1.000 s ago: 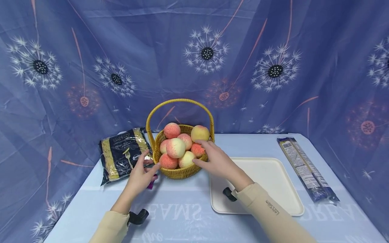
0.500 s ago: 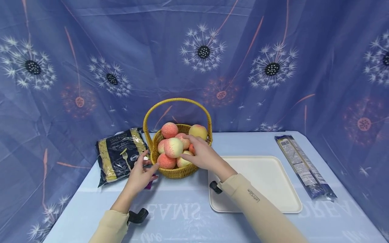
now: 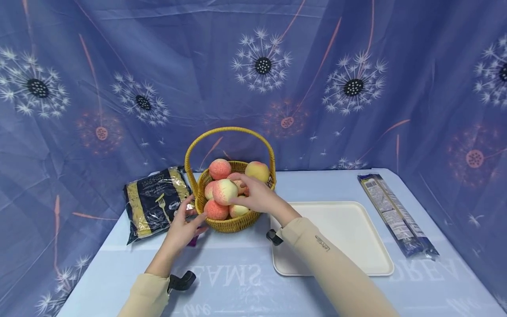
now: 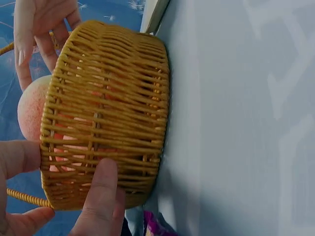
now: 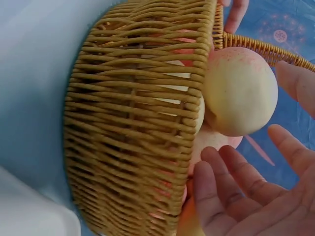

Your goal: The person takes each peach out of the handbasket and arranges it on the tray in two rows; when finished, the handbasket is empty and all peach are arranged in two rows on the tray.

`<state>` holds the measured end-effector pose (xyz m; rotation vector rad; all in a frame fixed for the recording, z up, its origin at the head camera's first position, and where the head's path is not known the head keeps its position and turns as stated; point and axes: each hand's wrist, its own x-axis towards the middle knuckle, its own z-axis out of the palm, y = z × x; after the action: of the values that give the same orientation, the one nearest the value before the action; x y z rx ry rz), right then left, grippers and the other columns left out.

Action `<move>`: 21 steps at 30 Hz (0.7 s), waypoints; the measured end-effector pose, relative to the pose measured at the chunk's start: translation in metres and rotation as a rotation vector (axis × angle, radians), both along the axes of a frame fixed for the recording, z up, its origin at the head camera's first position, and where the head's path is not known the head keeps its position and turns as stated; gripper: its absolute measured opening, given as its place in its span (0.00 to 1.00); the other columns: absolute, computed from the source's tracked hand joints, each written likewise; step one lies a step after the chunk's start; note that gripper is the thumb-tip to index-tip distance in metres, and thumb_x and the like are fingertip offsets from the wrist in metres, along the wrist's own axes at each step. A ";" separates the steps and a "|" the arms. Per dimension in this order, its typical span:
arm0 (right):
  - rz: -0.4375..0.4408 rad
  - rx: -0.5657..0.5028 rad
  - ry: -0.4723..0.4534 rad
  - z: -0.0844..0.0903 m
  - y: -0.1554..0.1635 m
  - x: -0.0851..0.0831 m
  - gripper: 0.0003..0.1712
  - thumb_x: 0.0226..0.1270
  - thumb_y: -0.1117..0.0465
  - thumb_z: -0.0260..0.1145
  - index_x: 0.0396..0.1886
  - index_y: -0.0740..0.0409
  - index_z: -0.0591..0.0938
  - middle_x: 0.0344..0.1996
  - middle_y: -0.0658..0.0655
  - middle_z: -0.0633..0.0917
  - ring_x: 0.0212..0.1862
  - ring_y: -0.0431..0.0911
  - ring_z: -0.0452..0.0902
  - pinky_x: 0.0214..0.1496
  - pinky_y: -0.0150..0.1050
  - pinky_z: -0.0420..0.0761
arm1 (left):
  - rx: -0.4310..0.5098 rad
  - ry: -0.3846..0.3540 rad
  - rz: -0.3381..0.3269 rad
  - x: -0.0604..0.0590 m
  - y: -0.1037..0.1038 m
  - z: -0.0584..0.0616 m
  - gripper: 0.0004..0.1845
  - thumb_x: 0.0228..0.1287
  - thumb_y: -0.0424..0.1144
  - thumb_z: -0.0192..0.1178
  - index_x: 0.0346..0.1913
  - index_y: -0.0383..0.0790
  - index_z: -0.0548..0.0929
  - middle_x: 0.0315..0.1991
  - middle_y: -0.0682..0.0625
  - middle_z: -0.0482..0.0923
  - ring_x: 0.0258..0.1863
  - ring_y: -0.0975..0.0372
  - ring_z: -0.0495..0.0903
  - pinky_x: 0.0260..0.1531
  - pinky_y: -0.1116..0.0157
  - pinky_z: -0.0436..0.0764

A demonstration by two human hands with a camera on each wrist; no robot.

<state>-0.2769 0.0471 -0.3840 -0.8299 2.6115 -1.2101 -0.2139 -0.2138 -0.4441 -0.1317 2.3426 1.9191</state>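
- Right hand (image 3: 253,198) over front of basket (image 3: 231,222), fingers spread and loosely bent around top peach (image 3: 224,191); fingertips near or grazing it, firm grip not clear.
- Left hand (image 3: 183,226) against basket's left wall, thumb and fingers pressing the weave, steadying, nothing wrapped.
- Basket: round, woven yellow wicker, arched handle, standing mid-table on pale blue cloth (image 3: 237,281).
- Peaches: round, matte, pink-to-cream, heaped above rim.
- Left of basket: glossy dark pasta bag (image 3: 152,202).
- Right: flat cream tray (image 3: 348,237), rounded corners; long blue packet (image 3: 396,218) beyond.
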 end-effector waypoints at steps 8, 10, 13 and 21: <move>0.032 0.050 -0.040 0.013 -0.006 -0.006 0.39 0.73 0.47 0.75 0.78 0.50 0.72 0.67 0.60 0.82 0.57 0.52 0.85 0.62 0.46 0.87 | 0.080 -0.011 0.029 -0.002 0.005 0.000 0.44 0.82 0.32 0.57 0.88 0.54 0.44 0.65 0.34 0.60 0.46 0.59 0.85 0.55 0.58 0.94; 0.034 0.067 -0.040 0.015 -0.008 -0.008 0.39 0.73 0.47 0.75 0.78 0.51 0.71 0.64 0.60 0.83 0.53 0.49 0.84 0.58 0.43 0.87 | 0.092 -0.008 0.033 -0.002 0.006 -0.001 0.44 0.81 0.31 0.58 0.88 0.54 0.45 0.65 0.34 0.60 0.46 0.60 0.85 0.53 0.59 0.94; 0.035 0.090 -0.048 0.017 -0.010 -0.011 0.40 0.73 0.48 0.75 0.79 0.51 0.71 0.63 0.59 0.84 0.53 0.48 0.82 0.57 0.41 0.86 | 0.101 -0.003 0.034 -0.002 0.007 -0.001 0.45 0.81 0.31 0.58 0.88 0.53 0.45 0.64 0.35 0.60 0.45 0.60 0.85 0.53 0.59 0.94; 0.031 0.163 -0.078 0.018 -0.019 -0.023 0.41 0.72 0.47 0.76 0.78 0.51 0.72 0.69 0.59 0.82 0.66 0.52 0.81 0.67 0.48 0.86 | 0.095 -0.022 0.053 0.002 0.006 -0.003 0.44 0.82 0.32 0.57 0.88 0.57 0.45 0.65 0.36 0.62 0.47 0.61 0.86 0.57 0.56 0.93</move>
<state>-0.3001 0.0276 -0.3661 -0.7729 2.5829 -0.9847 -0.2119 -0.2074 -0.4467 -0.2070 2.2515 2.0377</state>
